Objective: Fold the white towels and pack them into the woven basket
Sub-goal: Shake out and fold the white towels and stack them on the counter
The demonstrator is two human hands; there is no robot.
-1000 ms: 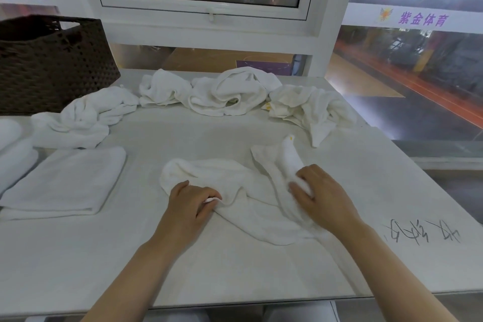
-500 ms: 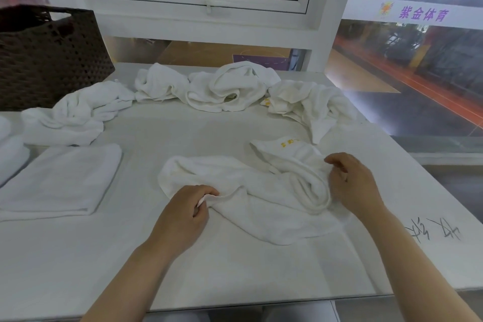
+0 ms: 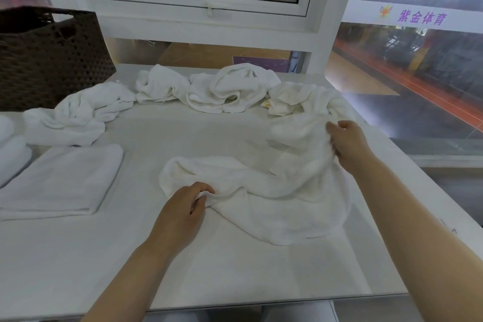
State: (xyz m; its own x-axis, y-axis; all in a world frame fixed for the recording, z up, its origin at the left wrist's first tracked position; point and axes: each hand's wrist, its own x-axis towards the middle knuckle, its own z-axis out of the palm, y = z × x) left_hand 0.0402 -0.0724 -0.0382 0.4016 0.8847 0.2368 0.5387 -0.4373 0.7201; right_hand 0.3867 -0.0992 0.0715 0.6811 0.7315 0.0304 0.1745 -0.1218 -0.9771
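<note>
Two hands work one crumpled towel [image 3: 274, 198] at the middle of the bench [image 3: 235, 274]. My left hand [image 3: 183, 206] pinches a bunched edge on the near-left side; my right hand [image 3: 347, 144] has its fingers curled round the far-right part and lifts it a little, so the cloth hangs slack and wrinkled between them.

Risks, as I judge them: the grips look to be on bunched folds, not true corners, so spreading could leave the cloth skewed and the fold uneven. The raised right side lies just beside another loose towel [image 3: 300, 102] at the back, and a wide pull could snag or drag it. That pile also sits near the bench's right edge, so a tug might tip it over.

More loose towels [image 3: 198, 89] lie along the back, and another [image 3: 78, 115] lies at back left. A folded towel [image 3: 62, 180] lies flat on the left, not yet packed.

The basket [image 3: 49, 57] stands at far left. Its inside is hidden from here, so I cannot tell what it holds
</note>
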